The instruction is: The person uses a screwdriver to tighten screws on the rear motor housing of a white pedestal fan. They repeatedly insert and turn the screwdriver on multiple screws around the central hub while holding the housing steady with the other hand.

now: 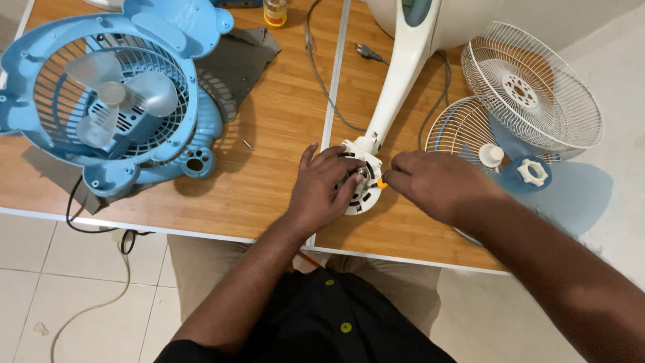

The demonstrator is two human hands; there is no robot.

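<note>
On the wooden worktop (269,134) the left hand (322,191) wraps around one white fan motor housing (363,185) at the near middle, grasping it. The right hand (437,185) pinches one small orange part (381,182) against the housing. To the right lie two white wire grilles (531,94), one blue blade (564,195) and two white knobs (534,173). One blue fan (111,101) stands far left.
</note>
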